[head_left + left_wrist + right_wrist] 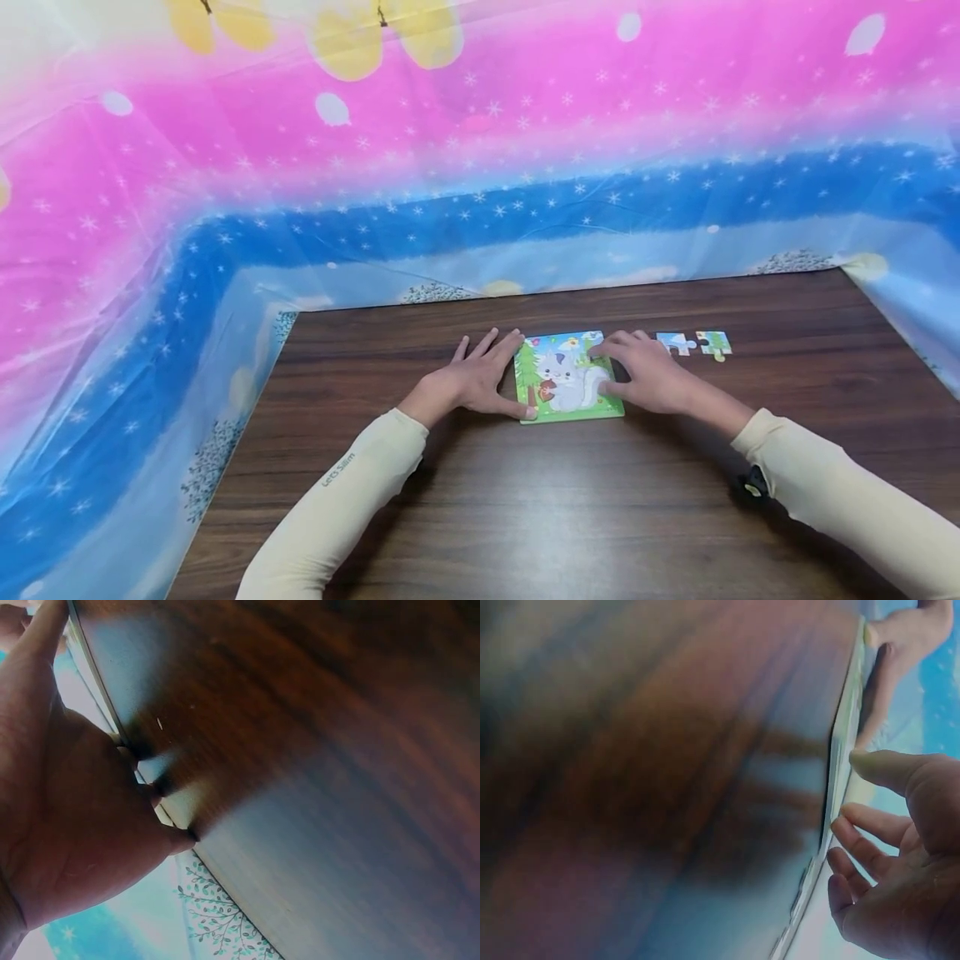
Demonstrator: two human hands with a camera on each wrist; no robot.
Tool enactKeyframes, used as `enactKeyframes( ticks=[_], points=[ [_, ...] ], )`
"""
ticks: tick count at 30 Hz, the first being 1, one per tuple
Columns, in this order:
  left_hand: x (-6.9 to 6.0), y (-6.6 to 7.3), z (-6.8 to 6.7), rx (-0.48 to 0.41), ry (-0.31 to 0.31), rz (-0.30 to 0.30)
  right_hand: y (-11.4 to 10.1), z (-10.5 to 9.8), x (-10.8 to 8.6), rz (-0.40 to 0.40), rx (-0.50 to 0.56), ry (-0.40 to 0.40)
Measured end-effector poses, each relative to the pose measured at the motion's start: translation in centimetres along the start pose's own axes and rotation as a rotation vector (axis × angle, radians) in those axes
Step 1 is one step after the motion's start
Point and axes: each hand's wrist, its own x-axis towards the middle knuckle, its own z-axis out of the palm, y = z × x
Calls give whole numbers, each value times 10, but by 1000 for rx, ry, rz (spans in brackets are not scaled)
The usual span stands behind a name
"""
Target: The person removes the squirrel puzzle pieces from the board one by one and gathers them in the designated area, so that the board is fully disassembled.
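A flat jigsaw puzzle [566,379] with a grey squirrel picture lies on the brown wooden table [510,517], toward its far side. My left hand [480,382] spreads along the puzzle's left edge, its thumb on the near left corner and a finger at the far left corner. Over the right part of the picture, my right hand [652,372] rests its thumb and fingertips, apart from each other, on the surface. In the right wrist view the puzzle board [842,742] appears nearly edge-on, with the thumb and fingers at it. Part of the picture's right side is hidden by that hand.
Two loose puzzle pieces, a left one [672,342] and a green one [714,343], lie just beyond the right hand. A pink and blue patterned cloth [480,183] hangs behind the table's far edge and around its left and right sides.
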Motion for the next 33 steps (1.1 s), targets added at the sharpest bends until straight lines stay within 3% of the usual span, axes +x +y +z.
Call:
enactKeyframes(
  ticks=[11,16,20,28,33],
  points=[
    [0,0,2,62,7,-8,-6,12,-1,25,1,-2],
    [-8,5,3,111,48,121,-4,16,-1,29,-1,-26],
    [-15,12,5,127,43,195,-3,13,0,27,-1,-32],
    [-14,20,5,111,-6,189,-1,4,2,23,-2,-35],
    [-13,20,5,148,16,189,0,4,7,25,22,-36]
  ],
)
